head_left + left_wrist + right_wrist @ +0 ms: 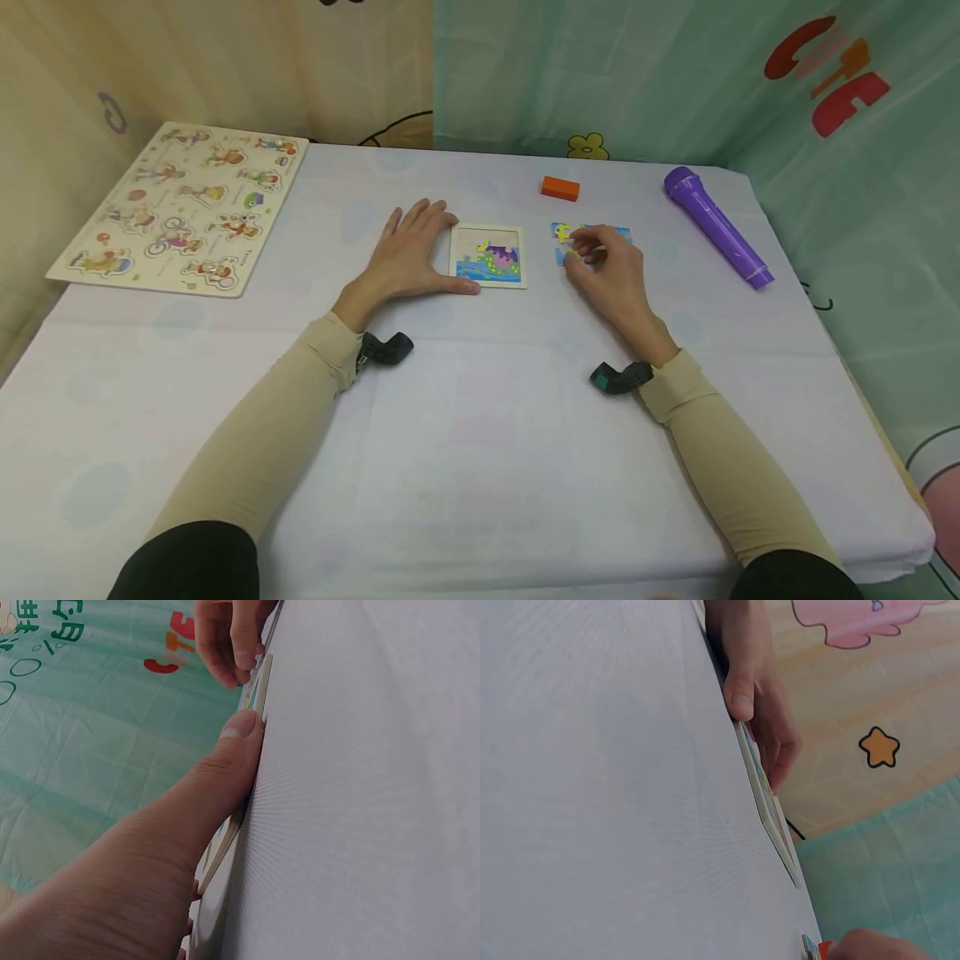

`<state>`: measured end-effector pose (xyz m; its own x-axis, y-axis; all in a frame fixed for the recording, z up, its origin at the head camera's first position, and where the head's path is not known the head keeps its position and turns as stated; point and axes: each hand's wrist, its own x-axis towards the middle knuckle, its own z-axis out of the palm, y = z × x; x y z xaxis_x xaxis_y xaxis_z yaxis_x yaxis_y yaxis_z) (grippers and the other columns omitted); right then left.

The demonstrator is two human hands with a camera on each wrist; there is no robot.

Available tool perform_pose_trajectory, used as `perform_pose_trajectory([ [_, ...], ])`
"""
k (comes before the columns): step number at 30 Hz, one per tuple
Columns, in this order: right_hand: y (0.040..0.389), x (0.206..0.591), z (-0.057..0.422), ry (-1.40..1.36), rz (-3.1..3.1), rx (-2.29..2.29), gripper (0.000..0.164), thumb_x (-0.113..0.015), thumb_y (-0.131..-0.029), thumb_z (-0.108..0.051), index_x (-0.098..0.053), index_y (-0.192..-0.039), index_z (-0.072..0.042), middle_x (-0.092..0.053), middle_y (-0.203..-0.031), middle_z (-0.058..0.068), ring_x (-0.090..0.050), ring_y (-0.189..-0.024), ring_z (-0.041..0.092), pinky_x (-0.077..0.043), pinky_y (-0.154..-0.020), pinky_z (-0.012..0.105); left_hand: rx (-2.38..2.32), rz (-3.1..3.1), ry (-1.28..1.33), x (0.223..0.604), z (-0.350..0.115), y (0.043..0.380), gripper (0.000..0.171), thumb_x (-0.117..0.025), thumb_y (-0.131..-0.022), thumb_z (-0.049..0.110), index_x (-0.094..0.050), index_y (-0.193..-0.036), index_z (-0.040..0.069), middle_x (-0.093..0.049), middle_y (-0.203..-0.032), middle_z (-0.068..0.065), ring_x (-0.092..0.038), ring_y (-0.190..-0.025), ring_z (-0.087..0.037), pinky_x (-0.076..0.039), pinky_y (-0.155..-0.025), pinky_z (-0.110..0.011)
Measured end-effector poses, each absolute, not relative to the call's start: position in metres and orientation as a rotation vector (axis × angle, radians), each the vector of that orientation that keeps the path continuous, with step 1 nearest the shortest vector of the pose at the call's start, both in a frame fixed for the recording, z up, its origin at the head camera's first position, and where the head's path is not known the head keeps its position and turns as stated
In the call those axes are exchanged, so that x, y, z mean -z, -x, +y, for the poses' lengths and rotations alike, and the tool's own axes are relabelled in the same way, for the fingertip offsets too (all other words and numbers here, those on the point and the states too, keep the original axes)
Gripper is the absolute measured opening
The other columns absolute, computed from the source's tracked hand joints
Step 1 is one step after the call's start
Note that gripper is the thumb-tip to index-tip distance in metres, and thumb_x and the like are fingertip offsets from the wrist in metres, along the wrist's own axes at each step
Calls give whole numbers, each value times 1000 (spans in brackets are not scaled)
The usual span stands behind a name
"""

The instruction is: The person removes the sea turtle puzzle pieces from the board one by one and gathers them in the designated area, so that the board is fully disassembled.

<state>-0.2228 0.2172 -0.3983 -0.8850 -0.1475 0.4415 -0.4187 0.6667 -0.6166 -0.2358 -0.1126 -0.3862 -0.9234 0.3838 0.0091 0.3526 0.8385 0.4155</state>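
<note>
A small framed puzzle lies on the table with a purple, pink and blue picture in its lower part; its upper part shows bare backing. My left hand spreads along its left side, thumb at the lower edge and fingers by the upper left corner. In the left wrist view the thumb presses against the frame's rim. My right hand is over the loose puzzle pieces to the right of the frame. Its fingers curl, and thumb and forefinger pinch a small piece, mostly hidden by the fingers.
An orange block lies behind the loose pieces. A purple cylinder lies slanted at the right. A large picture board rests at the far left. Patterned curtains hang behind the white-clothed table.
</note>
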Motion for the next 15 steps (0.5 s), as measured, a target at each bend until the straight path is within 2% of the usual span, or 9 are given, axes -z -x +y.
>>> perform_pose_trajectory([
  [10, 215, 388, 191, -493, -2513, -1150, 27, -64, -96, -2, -70, -122, -3, -74, -112, 12, -64, -97, 22, -56, -88, 37, -639, 2935, -577, 386, -113, 236, 114, -80, -73, 77, -38, -159, 16, -18, -177, -9, -4, -165, -30, 6, -132, -56],
  [15, 215, 385, 159, -622, -2608, -1191, 34, -64, -95, -2, -66, -129, -4, -72, -117, 11, -63, -104, 22, -56, -95, 39, -638, 2946, -580, 387, -112, 236, 114, -80, -71, 79, -39, -158, 17, -19, -176, -10, -5, -165, -30, 5, -132, -56],
])
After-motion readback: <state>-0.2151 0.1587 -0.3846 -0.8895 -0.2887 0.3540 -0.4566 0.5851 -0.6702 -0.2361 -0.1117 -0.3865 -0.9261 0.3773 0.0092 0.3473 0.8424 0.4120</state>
